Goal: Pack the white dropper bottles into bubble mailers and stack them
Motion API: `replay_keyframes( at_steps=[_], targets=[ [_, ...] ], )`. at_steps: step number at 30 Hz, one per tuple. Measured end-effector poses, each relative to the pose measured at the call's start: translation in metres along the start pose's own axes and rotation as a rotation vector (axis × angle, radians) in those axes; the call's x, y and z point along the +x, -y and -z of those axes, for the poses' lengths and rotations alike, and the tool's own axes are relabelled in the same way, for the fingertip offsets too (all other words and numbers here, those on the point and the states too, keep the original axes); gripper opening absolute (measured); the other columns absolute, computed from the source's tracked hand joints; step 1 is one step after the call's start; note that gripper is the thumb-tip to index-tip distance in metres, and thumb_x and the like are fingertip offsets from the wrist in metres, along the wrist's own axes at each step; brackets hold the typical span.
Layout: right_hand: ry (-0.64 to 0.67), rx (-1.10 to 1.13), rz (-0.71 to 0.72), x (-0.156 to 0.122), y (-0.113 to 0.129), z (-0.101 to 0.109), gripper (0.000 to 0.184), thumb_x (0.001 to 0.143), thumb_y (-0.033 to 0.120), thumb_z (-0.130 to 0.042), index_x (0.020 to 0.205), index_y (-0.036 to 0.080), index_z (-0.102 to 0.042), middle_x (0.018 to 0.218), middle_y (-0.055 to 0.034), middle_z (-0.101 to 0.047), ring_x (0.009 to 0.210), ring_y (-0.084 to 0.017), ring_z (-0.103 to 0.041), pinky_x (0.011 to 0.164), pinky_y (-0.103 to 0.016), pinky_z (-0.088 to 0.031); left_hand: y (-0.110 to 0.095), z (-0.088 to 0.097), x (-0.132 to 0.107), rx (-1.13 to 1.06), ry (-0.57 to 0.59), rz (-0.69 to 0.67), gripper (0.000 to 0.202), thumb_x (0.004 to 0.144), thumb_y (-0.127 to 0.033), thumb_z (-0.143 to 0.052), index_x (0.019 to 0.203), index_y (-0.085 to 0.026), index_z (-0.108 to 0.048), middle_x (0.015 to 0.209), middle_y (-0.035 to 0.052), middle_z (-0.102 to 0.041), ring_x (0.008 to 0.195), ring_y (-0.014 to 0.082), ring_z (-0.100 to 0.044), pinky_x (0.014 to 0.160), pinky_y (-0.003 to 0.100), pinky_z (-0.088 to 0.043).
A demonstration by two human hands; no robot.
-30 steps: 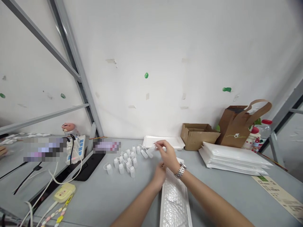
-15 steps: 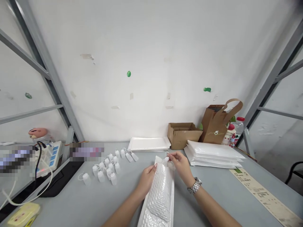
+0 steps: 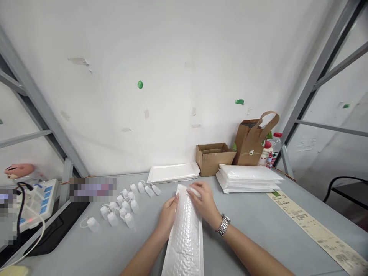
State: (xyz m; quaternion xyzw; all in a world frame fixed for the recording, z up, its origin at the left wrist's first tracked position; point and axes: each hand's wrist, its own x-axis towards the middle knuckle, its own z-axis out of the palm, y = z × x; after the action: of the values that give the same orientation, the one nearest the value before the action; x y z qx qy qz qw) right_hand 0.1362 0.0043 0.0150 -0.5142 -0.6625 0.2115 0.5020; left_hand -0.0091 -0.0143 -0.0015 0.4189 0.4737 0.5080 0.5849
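Note:
A long white bubble mailer (image 3: pixel 184 239) lies lengthwise on the grey table, running from its top end towards me. My left hand (image 3: pixel 167 216) grips its left edge near the top end. My right hand (image 3: pixel 203 201) rests over the same end, with fingers curled on a white fold or small item (image 3: pixel 195 191); I cannot tell which. To the left stands a cluster of several small white plastic bottles with looped cords (image 3: pixel 120 207), and neither hand touches them.
Behind the hands lies a white foam tray (image 3: pixel 173 173). To the right are a stack of white mailers (image 3: pixel 247 180), a cardboard box (image 3: pixel 214 159), a brown paper bag (image 3: pixel 249 143) and a long printed paper strip (image 3: pixel 310 226). A power strip (image 3: pixel 37 199) sits at far left.
The view has swung, shifting everything left. The mailer's top end has closed up under my right hand, and the white item seen at its mouth is now mostly hidden.

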Motion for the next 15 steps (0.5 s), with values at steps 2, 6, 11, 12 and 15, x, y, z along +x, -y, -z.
replay_keyframes(
  at_steps=[2,6,11,12,15],
  targets=[
    [-0.077,0.068,-0.145,0.006,-0.004,0.005,0.038,0.069,0.047,-0.062,0.096,0.020,-0.065,0.104,-0.0094,-0.057,0.097,-0.024,-0.050,0.085,-0.038,-0.039,-0.003,0.001,0.000,-0.047,-0.009,0.051,0.052,0.059,-0.059,-0.065,0.082,-0.012,-0.066,0.073,0.0052,-0.068,0.077,0.0227,-0.061,0.069,0.028,-0.043],
    [0.251,0.384,-0.512,0.012,-0.014,0.008,0.044,0.062,0.054,-0.065,0.074,0.012,-0.066,0.068,-0.0049,-0.060,0.063,-0.017,-0.052,0.059,-0.030,-0.042,-0.010,0.000,-0.004,-0.119,0.038,0.158,0.053,0.059,-0.058,-0.066,0.083,-0.011,-0.066,0.072,0.0077,-0.069,0.072,0.0231,-0.063,0.065,0.029,-0.045],
    [0.251,0.609,-0.516,0.012,-0.011,0.008,0.042,0.062,0.055,-0.066,0.058,0.012,-0.061,0.053,0.0004,-0.055,0.052,-0.011,-0.045,0.053,-0.025,-0.037,-0.018,-0.006,-0.012,-0.037,0.148,0.223,0.049,0.056,-0.047,-0.075,0.088,-0.011,-0.065,0.080,0.0101,-0.070,0.072,0.0227,-0.065,0.065,0.029,-0.048],
    [0.251,0.623,-0.486,0.012,-0.008,0.009,0.042,0.063,0.055,-0.065,0.061,0.013,-0.063,0.056,-0.0001,-0.057,0.054,-0.012,-0.047,0.054,-0.025,-0.037,-0.018,-0.006,-0.012,-0.025,0.161,0.229,0.049,0.054,-0.044,-0.077,0.089,-0.012,-0.065,0.082,0.0103,-0.070,0.073,0.0227,-0.065,0.065,0.029,-0.048],
    [0.371,0.600,-0.379,0.015,0.000,0.016,0.043,0.066,0.056,-0.061,0.073,0.015,-0.069,0.068,-0.0026,-0.064,0.066,-0.017,-0.054,0.061,-0.027,-0.041,-0.018,-0.004,-0.010,-0.058,0.160,0.223,0.046,0.056,-0.042,-0.077,0.089,-0.012,-0.065,0.083,0.0105,-0.070,0.073,0.0220,-0.065,0.065,0.028,-0.049]
  ],
)
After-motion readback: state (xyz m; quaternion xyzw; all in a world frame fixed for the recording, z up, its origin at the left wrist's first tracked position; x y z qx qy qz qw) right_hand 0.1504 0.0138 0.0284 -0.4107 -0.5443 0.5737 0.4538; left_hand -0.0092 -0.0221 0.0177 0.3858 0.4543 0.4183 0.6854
